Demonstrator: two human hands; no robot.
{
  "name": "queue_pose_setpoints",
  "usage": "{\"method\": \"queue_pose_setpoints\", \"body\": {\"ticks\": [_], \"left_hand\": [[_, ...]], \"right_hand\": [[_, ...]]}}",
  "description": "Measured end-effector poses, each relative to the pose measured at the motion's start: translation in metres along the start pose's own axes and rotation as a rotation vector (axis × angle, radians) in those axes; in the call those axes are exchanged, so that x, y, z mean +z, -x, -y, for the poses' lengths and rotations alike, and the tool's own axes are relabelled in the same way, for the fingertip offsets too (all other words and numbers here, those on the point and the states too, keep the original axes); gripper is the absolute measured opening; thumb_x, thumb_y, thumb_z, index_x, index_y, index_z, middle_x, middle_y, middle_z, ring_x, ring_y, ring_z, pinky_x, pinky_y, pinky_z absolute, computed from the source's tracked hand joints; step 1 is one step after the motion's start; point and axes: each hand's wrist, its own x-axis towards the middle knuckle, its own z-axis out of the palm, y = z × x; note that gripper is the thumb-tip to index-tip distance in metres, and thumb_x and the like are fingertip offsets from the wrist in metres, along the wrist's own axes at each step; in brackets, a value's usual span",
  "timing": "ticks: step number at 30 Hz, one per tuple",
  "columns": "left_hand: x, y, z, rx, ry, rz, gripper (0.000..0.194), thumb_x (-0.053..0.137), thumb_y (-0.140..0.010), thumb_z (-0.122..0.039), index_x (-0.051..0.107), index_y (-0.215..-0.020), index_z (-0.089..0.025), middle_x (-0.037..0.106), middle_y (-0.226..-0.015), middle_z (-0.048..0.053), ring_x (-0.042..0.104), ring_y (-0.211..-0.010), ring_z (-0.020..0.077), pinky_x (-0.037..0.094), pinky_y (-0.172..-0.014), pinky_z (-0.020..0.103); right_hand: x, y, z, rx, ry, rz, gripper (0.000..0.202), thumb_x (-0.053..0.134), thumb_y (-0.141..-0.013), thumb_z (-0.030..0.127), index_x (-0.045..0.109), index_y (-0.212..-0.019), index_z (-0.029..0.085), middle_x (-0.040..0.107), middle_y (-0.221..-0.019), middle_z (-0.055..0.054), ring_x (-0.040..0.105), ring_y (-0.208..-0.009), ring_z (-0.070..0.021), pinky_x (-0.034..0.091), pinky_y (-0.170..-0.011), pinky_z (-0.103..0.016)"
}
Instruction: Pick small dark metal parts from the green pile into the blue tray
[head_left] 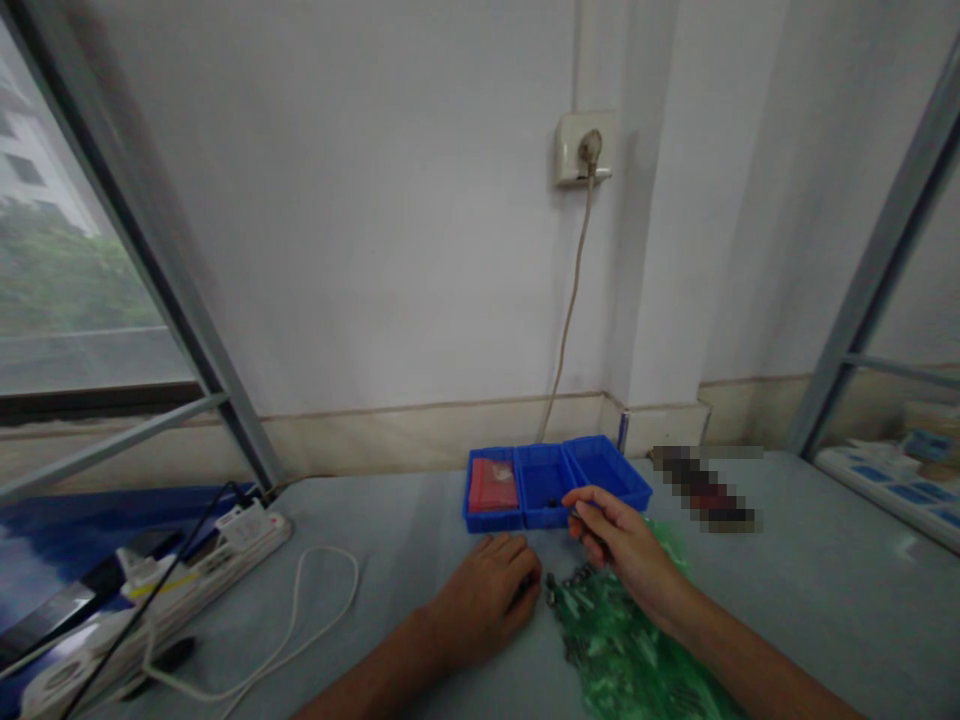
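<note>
Across the upper and middle frame spreads a pale wall (375, 220), and below it a grey-blue table (405, 510) fills most of the lower part. At the lower right lies a green bag (637, 640), crumpled and see-through, with many small dark pieces (551, 590) showing at its left edge. A white power strip (217, 575) slants across the lower left. Just right of centre, near the wall's foot, stand three blue bins (546, 518) side by side.

The left hand (495, 590) rests palm down on the table in front of the bins, its fingers loosely curled; whether it holds anything, one cannot tell. The right hand (611, 530) is above the upper end of the bag, thumb and fingers pinching a small dark part (576, 513) just before the middle bin.

A socket (568, 140) sits on the wall at the upper right of centre. A red packet (493, 486) lies in the left bin, and a few tiny dark bits (553, 503) lie in the middle one.
</note>
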Motion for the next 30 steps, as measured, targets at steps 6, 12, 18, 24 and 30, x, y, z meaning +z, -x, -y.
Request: {"method": "queue_pose_setpoints", "body": {"ticks": [6, 12, 18, 24, 30], "left_hand": [[-0.0016, -0.0002, -0.0009, -0.007, 0.004, 0.005, 0.01, 0.056, -0.095, -0.014, 0.053, -0.1, -0.022, 0.059, -0.102, 0.003, 0.054, -0.098, 0.0214, 0.042, -0.087, 0.032], [-0.0026, -0.0003, -0.002, -0.016, 0.008, 0.01, 0.009, 0.055, -0.096, -0.015, 0.053, -0.1, -0.022, 0.059, -0.103, 0.003, 0.054, -0.098, 0.0215, 0.042, -0.087, 0.033], [-0.0024, 0.0001, -0.0011, -0.009, 0.008, 0.008, 0.008, 0.055, -0.095, -0.015, 0.053, -0.099, -0.022, 0.059, -0.102, 0.003, 0.054, -0.097, 0.0215, 0.042, -0.087, 0.033], [-0.0026, -0.0003, -0.0015, -0.009, 0.007, 0.009, 0.01, 0.055, -0.094, -0.014, 0.053, -0.099, -0.022, 0.059, -0.101, 0.004, 0.054, -0.096, 0.022, 0.042, -0.085, 0.033], [-0.0029, -0.0004, -0.0015, -0.01, 0.012, 0.01, 0.01, 0.056, -0.094, -0.013, 0.053, -0.099, -0.022, 0.059, -0.101, 0.003, 0.054, -0.097, 0.0218, 0.042, -0.085, 0.032]], "right_hand": [[-0.0004, -0.0005, 0.002, 0.015, -0.002, -0.048, 0.038, 0.069, -0.088, 0.054, 0.068, -0.103, 0.019, 0.056, -0.068, 0.004, 0.038, -0.046, -0.0068, 0.026, -0.044, -0.02], [0.0001, 0.0, 0.0032, -0.092, 0.173, -0.055, 0.038, 0.062, -0.092, 0.055, 0.067, -0.107, 0.02, 0.064, -0.078, 0.0, 0.044, -0.05, -0.0108, 0.033, -0.046, -0.024], [-0.0035, 0.0009, -0.0002, -0.249, 0.406, -0.067, 0.024, 0.067, -0.09, 0.039, 0.067, -0.108, 0.023, 0.063, -0.089, -0.001, 0.053, -0.067, -0.0162, 0.044, -0.063, -0.029], [-0.0006, 0.0059, 0.0018, -0.357, 0.58, -0.049, 0.012, 0.064, -0.091, 0.027, 0.066, -0.102, 0.024, 0.062, -0.093, -0.001, 0.054, -0.075, -0.0186, 0.043, -0.069, -0.031], [-0.0027, 0.0026, -0.0006, -0.35, 0.513, -0.065, 0.014, 0.067, -0.089, 0.029, 0.065, -0.101, 0.024, 0.062, -0.091, 0.0, 0.054, -0.074, -0.0183, 0.044, -0.07, -0.031]]}}
